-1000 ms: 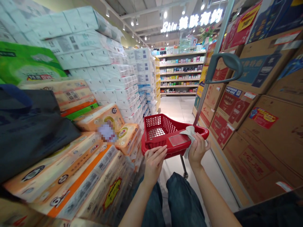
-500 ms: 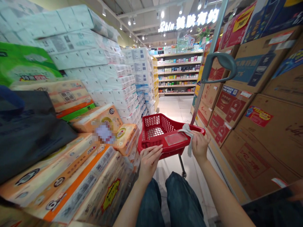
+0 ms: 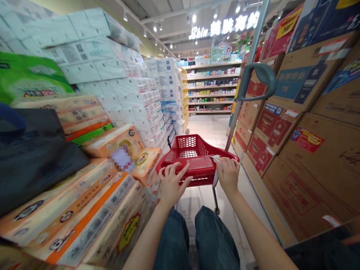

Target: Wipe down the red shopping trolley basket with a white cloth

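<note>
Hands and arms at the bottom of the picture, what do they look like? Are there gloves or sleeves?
No gloves: the left hand and the right hand are bare. The left arm and the right arm are bare as far as the picture reaches, so no sleeves show. No watch, bracelet or ring shows. Between the arms are dark blue jeans.

Bright store light falls from ceiling spotlights point(image 3: 194, 18) and a glowing sign point(image 3: 226, 26), which is blown out white. The floor point(image 3: 209, 129) ahead shines with glare. My left hand point(image 3: 171, 183), my right hand point(image 3: 228, 174) and its cloth point(image 3: 215, 179) are sharp, softly shadowed. Edges bend and stretch; one tissue pack point(image 3: 112, 144) carries a blurred patch.
</note>
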Demonstrator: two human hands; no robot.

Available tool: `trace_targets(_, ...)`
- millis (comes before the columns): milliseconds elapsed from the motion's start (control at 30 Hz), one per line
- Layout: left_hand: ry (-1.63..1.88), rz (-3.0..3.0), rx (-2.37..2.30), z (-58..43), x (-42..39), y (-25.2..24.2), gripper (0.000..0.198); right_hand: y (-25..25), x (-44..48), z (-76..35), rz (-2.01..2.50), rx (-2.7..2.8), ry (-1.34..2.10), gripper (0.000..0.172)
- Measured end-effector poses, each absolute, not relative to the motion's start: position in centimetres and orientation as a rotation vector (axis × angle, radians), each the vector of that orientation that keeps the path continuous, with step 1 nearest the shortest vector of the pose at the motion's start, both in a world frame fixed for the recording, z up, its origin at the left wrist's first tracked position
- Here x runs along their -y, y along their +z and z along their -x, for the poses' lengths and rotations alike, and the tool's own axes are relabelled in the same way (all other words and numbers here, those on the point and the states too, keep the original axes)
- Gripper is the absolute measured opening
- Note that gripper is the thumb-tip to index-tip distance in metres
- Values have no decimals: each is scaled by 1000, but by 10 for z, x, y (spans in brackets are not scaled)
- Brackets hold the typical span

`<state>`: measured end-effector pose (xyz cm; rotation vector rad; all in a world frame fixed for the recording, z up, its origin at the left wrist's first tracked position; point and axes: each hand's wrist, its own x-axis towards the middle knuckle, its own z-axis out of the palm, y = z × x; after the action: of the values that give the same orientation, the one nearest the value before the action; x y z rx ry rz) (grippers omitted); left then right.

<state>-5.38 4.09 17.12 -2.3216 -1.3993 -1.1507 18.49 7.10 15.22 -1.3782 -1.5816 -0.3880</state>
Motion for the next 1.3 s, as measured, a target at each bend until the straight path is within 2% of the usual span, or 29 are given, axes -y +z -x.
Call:
trace_targets(100, -1088, 2346, 1292, 14, -46, 180, 50, 156, -72, -175, 1414, 1583, -407, 25)
trace_targets(200, -1027, 2422, 1207, -16, -54, 185, 47, 159, -69, -161, 1426, 1589, -411, 25)
trace_targets(333, -1027, 2417, 1267, -18, -66, 182, 44, 161, -58, -158, 1383, 1714, -366, 25)
trace_targets(467, -980, 2486, 1198, -8, -75, 179, 52, 162, -56, -192, 1330, 1806, -279, 26)
trace_targets(800, -912, 2501, 1254, -7, -80, 176, 45, 177, -94, -265, 1152, 1877, 486, 39)
trace_targets(1033, -981, 2536, 1254, 7, -67, 182, 45, 177, -97, -267, 1088, 1834, 637, 40)
trace_targets(1300, -982, 2549, 1288, 26, -50, 186, 45, 177, -83, -250, 1076, 1832, 544, 36)
